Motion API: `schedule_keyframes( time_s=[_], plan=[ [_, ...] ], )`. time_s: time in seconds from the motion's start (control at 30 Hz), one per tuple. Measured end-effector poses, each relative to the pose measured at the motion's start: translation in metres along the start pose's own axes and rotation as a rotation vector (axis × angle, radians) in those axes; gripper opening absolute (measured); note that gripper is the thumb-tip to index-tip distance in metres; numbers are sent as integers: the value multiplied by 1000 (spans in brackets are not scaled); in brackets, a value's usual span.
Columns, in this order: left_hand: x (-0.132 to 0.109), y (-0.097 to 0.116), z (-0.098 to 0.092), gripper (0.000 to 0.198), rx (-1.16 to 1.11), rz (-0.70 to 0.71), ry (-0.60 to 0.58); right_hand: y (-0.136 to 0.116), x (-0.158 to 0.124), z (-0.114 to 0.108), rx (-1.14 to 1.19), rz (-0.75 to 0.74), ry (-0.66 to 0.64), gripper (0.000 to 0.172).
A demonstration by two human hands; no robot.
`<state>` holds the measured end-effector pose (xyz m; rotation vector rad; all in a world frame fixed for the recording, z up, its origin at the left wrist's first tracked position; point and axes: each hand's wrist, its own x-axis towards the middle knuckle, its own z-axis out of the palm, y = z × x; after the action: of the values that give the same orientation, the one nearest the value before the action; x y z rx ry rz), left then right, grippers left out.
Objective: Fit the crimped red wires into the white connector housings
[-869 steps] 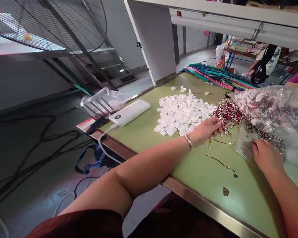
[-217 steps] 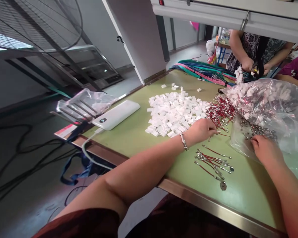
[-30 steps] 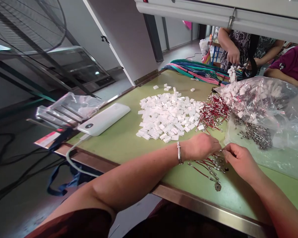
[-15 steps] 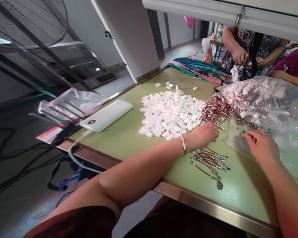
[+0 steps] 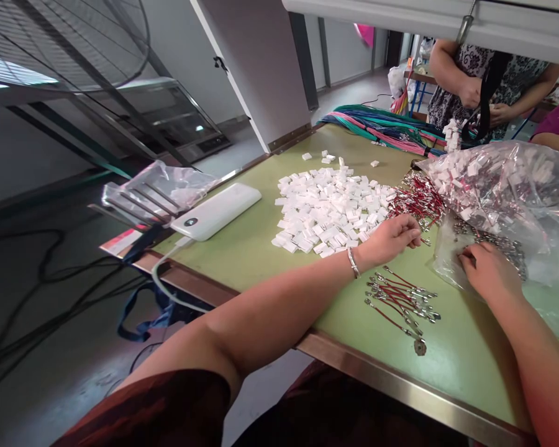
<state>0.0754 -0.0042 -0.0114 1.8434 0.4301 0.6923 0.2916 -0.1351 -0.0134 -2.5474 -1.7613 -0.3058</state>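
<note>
**Both hands at the wire heaps**

Your left hand (image 5: 391, 239) lies on the green counter (image 5: 261, 254), fingertips at the near edge of the heap of red wires (image 5: 417, 200). Its grip is narrow, thumb close to the forefinger, and it cannot be told whether a wire is pinched in it. Your right hand (image 5: 491, 273) rests palm down on the flat clear bag (image 5: 447, 257), fingers bent beside the grey metal pieces (image 5: 503, 245). Whether that grip holds anything cannot be told either.

Between your wrists, near the counter's front edge, lies a small bundle of red wires (image 5: 403, 301) with metal ends, touching neither hand. Left of the red heap spreads the pile of white plastic pieces (image 5: 328, 208), and further left lies a white power bank (image 5: 217, 211). A bulging bag (image 5: 507, 177) of white pieces and wires sits behind your right hand. Across the counter a co-worker (image 5: 475, 87) stands by coloured cables (image 5: 382, 127).
</note>
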Motion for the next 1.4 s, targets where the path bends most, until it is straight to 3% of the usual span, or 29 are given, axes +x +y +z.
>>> schedule_keyframes(
  time_s=[0.13, 0.27, 0.37, 0.47, 0.53, 0.8, 1.0, 1.2, 1.3, 1.4],
  plan=[
    [-1, 3, -1, 9, 45, 6, 44, 1, 2, -2, 107, 41, 84, 25],
    [-5, 7, -1, 8, 322, 68, -142, -5, -4, -10, 380, 165, 190, 23],
    [-8, 10, 4, 10, 494, 170, -137, -24, -19, -20, 644, 80, 195, 20],
    [-12, 14, 10, 16, 464, 187, -64, -47, -35, -29, 831, -19, 163, 20],
    [-15, 16, 13, 19, 417, 174, -75, -57, -41, -32, 892, -28, 179, 21],
    [-19, 19, 12, 20, 340, 170, -164, -62, -43, -31, 950, -61, 112, 20],
    [-20, 19, 10, 19, 300, 158, -190, -60, -48, -33, 1143, 24, 32, 23],
    [-22, 22, 10, 19, 305, 136, -213, -60, -48, -33, 1141, 37, 27, 22],
    [-22, 21, 9, 20, 390, 210, -207, -60, -48, -37, 1065, 9, -1, 22],
    [-25, 18, 10, 20, 615, 354, -212, -58, -48, -42, 962, -34, -32, 24]
  ],
)
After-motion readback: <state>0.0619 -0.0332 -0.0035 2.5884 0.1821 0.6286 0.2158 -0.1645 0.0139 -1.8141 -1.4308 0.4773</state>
